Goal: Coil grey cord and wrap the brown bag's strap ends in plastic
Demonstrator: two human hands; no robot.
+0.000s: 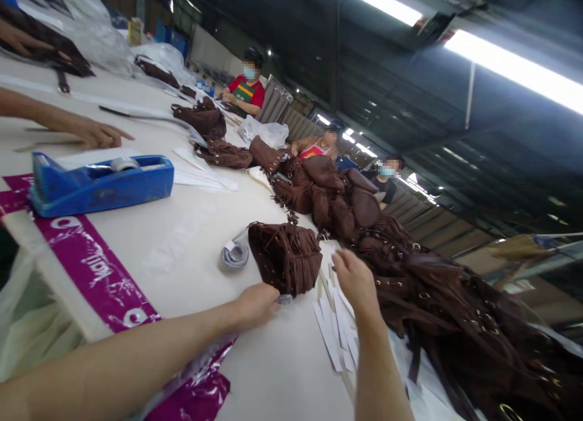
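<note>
A brown fringed bag (286,256) stands on the white table (282,360) in front of me. My left hand (255,304) is closed on its lower edge. My right hand (354,281) hovers just right of the bag, over a scatter of white paper strips (337,333); its fingers curl away from me, so I cannot see whether they hold anything. A grey coil of cord (234,256) lies just left of the bag.
A blue tape dispenser (98,183) sits at the left, beside a purple plastic sheet (98,269). A big heap of brown bags (432,293) runs along the right. Another person's hand (93,132) rests on the table at far left. Three people sit at the far end.
</note>
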